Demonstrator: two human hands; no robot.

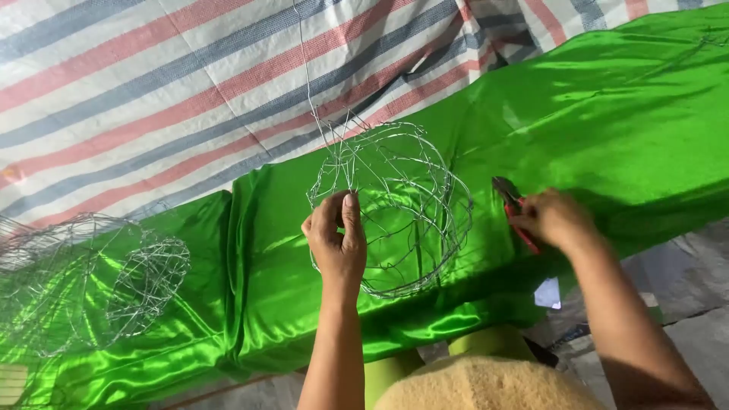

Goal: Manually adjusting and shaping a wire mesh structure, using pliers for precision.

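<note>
My left hand (335,237) pinches the rim of a round, ball-like frame of thin silver wire (402,205) and holds it up over shiny green satin cloth (592,129). A long loose wire end (307,72) rises from the frame toward the top. To the right, my right hand (553,219) rests on the cloth, closed on red-handled pliers (513,203) whose dark jaws point at the frame.
Other wire frames (114,281) lie on the cloth at the left. A red, blue and white striped tarp (152,91) covers the ground behind. Grey concrete floor (683,304) shows at the lower right, with a tan cushion-like surface (486,383) below me.
</note>
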